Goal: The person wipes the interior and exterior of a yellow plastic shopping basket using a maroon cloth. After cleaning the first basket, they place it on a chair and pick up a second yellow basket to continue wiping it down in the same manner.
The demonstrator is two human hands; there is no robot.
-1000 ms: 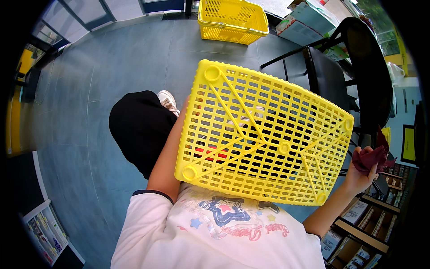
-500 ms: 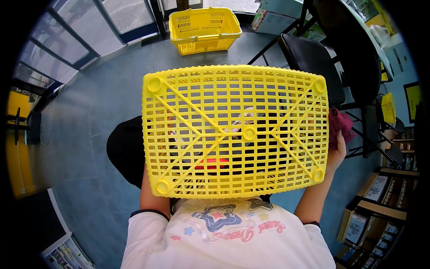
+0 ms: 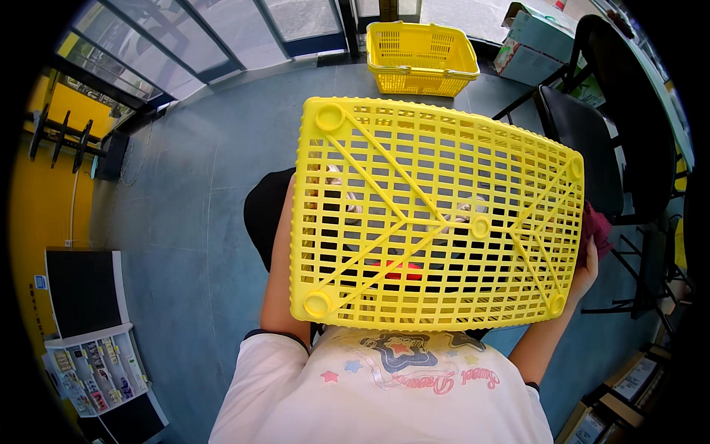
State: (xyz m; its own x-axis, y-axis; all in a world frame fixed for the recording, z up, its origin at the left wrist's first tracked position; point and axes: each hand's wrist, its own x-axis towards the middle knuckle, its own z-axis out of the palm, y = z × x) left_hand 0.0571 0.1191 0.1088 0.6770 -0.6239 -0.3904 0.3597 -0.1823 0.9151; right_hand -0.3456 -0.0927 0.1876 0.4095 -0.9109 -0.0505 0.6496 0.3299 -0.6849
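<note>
An upturned yellow plastic basket (image 3: 480,226), its slotted underside facing me, spans the space in front of my chest. My right hand (image 3: 586,271) is at its right end, fingers closed on a crumpled maroon cloth (image 3: 597,231) that lies against the basket's side. My left forearm rises along the left end. Beyond the wrist, my left hand (image 3: 315,177) shows only in bits through the slots, so its fingers and grip are hidden. Something red (image 3: 399,271) appears through the slots near the basket's lower edge.
A second yellow basket (image 3: 423,63) stands upright on the floor ahead, by the glass doors (image 3: 222,33). Boxes (image 3: 534,48) and a black chair (image 3: 580,126) are at the far right. A small display rack (image 3: 96,374) stands at the left, cardboard boxes (image 3: 629,392) at the lower right.
The view has swung left, so everything sits further right. The held basket has tilted, its right end now lower than its left. My right hand stays on the maroon cloth.
</note>
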